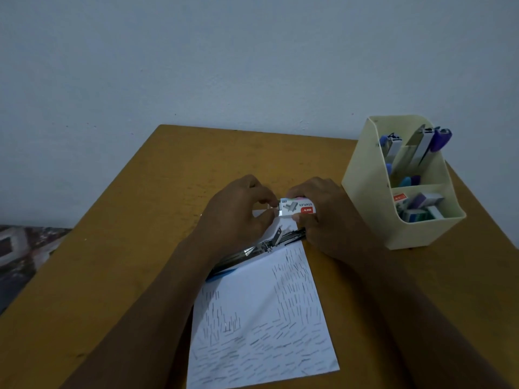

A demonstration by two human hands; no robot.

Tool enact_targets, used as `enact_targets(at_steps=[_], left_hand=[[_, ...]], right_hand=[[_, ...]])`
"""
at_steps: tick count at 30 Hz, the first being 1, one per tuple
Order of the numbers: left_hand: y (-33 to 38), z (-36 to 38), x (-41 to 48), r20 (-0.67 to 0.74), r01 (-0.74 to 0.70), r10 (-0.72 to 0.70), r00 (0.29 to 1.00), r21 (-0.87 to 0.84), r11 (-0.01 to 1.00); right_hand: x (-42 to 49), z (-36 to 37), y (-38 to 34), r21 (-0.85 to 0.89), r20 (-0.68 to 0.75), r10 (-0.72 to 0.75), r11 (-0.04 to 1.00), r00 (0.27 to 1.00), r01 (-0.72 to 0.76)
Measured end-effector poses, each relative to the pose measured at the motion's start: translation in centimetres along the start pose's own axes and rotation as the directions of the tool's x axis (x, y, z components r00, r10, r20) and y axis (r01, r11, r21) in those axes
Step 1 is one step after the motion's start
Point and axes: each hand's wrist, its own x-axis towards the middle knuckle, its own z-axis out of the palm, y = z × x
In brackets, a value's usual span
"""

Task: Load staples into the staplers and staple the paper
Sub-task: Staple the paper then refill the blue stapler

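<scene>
Surface: ochre-brown wooden table (126, 248) pushed against a pale blue-grey painted wall (196, 66), all in dim light
Staple box: small white cardboard staple box (299, 209) with a red label and the word STAPLES reading upside down to the camera, held off the table between both hands, over the far edge of the paper
Right hand: right hand (323, 223) grips the box's right half, fingers curled over its far side, thumb against its near side
Left hand: left hand (236, 217) meets the box's left end, thumb and forefinger pinched at the opening; what sits between them is too small to tell
Stapler: long silver metal stapler with a blue base (247, 252) lies swung open and slantwise across the far part of the sheet, just below the box, its right end by the right hand, its left end passing under the left wrist
Paper: white sheet of paper (261, 318) lies flat between the forearms, covered with rows of short dark staples
Organiser: cream plastic desk organiser (365, 186) stands to the right, near the right hand but apart from it
Rear compartments: blue and purple staplers (393, 147) stand upright
Front compartment: more small staple boxes (421, 209) lie heaped
Left edge: patterned fabric (22, 248) shows beyond the table
</scene>
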Motion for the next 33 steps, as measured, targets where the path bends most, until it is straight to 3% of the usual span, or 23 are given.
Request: enact_targets(at_steps=[12,19,24,27,30,33], left_hand=[[0.0,-0.6,0.1,-0.029,-0.022,0.024,0.999,0.069,0.997],[0.1,-1.1,-0.1,-0.102,0.174,-0.197,0.975,-0.203,0.964],[0.2,-1.1,-0.2,-0.080,0.167,-0.192,0.978,-0.245,0.955],[0.3,-1.1,-0.2,-0.054,0.174,-0.195,0.979,-0.270,0.947],[0.6,-1.1,-0.3,-0.048,0.144,-0.165,0.985,-0.295,0.945],[0.8,-1.1,-0.3,-0.055,0.104,-0.126,0.991,-0.295,0.950]], right_hand=[[0.0,0.0,0.7,0.017,0.008,0.007,1.000,1.000,-0.008],[-0.2,-0.5,1.1,-0.019,0.005,0.133,0.991,0.991,-0.133],[-0.2,-0.6,1.2,-0.032,-0.059,0.198,0.979,0.978,-0.201],[-0.3,-0.8,0.8,-0.028,-0.124,0.157,0.986,0.980,-0.162],[-0.1,-1.2,-0.2,0.086,-0.210,0.102,0.993,0.972,-0.086],[0.0,-1.2,-1.0,0.268,-0.145,0.122,0.960,0.982,-0.080]])
